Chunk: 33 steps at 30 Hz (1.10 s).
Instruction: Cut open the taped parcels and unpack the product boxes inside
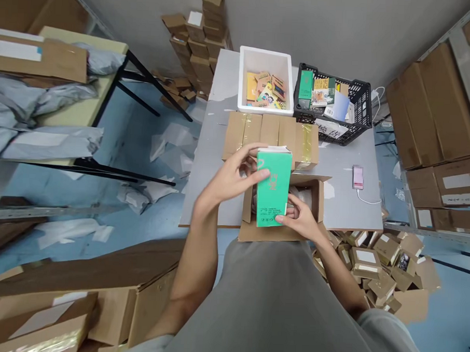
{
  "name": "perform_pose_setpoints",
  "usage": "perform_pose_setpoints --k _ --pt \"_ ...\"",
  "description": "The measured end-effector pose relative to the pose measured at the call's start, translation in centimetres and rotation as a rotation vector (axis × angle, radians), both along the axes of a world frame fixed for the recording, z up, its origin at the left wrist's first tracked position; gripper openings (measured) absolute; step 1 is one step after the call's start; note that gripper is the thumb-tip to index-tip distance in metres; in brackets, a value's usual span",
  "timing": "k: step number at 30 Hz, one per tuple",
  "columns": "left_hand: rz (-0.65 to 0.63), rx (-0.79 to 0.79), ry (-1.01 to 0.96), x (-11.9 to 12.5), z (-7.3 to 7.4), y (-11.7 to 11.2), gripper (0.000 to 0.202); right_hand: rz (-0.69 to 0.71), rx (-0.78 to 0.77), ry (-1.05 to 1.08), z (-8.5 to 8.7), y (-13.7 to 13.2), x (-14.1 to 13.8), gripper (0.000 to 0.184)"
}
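A green box (274, 190) with pink and dark print stands tilted between my two hands. My left hand (239, 171) grips its upper left side, thumb across the front face. At the lower right edge, my right hand (300, 216) holds it with the thumb on the front and fingers behind. Beneath it is an opened cardboard box (319, 200), flaps spread, with clear plastic wrapping (305, 194) inside. The green box hides much of that interior.
Closed cartons (270, 131) line the table (346, 212) behind the open one. Farther back stand a white foam bin (265, 57) and a black crate (363, 106) holding books and boxes. A phone (358, 177) lies at right on a cable. Discarded cartons (386, 271) cover the floor at right.
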<state>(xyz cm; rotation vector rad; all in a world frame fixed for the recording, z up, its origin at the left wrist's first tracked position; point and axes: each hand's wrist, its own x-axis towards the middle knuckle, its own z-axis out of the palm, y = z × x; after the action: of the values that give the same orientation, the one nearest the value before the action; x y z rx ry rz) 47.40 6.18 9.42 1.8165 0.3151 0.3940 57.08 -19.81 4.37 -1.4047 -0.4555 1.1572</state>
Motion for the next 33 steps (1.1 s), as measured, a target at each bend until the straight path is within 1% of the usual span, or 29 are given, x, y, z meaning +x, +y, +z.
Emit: perform_pose_setpoints --k 2,3,6,8,10,13,15,17,19,21,23,25,27,30,33 --pt "-0.022 0.002 0.087 2.4 -0.8 1.1 0.072 -0.003 -0.003 0.198 1.5 0.3 -0.3 0.066" --pt "-0.038 0.008 0.151 3.5 -1.3 1.4 0.069 -0.008 0.001 0.302 2.2 0.7 -0.3 0.061" --pt "-0.069 0.067 0.333 6.2 -2.8 1.8 0.068 -0.021 0.028 0.581 3.7 1.9 0.2 0.062" --pt "-0.045 0.102 0.373 7.3 -3.6 1.6 0.068 -0.052 0.045 0.677 4.1 2.6 0.5 0.059" --pt "-0.004 0.112 0.351 7.7 -4.0 1.4 0.071 -0.099 0.045 0.698 4.2 3.0 0.6 0.056" --pt "0.023 0.055 0.247 7.2 -3.9 1.2 0.076 -0.157 0.016 0.626 3.9 3.0 0.2 0.058" --pt "0.009 -0.040 0.165 6.2 -3.7 1.0 0.081 -0.195 -0.007 0.518 3.4 2.9 0.0 0.061" --pt "-0.010 -0.158 0.161 4.8 -3.7 0.5 0.087 -0.227 -0.016 0.388 2.9 3.0 0.2 0.064" --pt "-0.083 -0.267 0.182 3.5 -3.8 -0.3 0.089 -0.250 -0.010 0.254 2.4 3.4 1.0 0.067" --pt "-0.130 -0.344 0.158 2.5 -3.8 -1.0 0.092 -0.268 0.007 0.140 2.3 4.1 2.3 0.070" --pt "-0.135 -0.420 0.147 2.0 -3.8 -1.5 0.097 -0.278 0.027 0.075 2.5 5.1 3.8 0.074" --pt "-0.097 -0.465 0.135 2.3 -3.6 -1.4 0.095 -0.279 0.050 0.050 2.6 6.3 5.3 0.077" --pt "-0.043 -0.464 0.110 3.4 -3.5 -0.8 0.090 -0.275 0.074 0.043 2.7 7.6 6.7 0.078" --pt "-0.016 -0.437 0.090 5.8 -3.8 0.5 0.091 -0.286 0.094 0.043 2.4 9.4 8.7 0.081" --pt "-0.014 -0.426 0.098 8.4 -4.3 1.5 0.096 -0.306 0.113 0.045 2.0 10.5 10.7 0.081"
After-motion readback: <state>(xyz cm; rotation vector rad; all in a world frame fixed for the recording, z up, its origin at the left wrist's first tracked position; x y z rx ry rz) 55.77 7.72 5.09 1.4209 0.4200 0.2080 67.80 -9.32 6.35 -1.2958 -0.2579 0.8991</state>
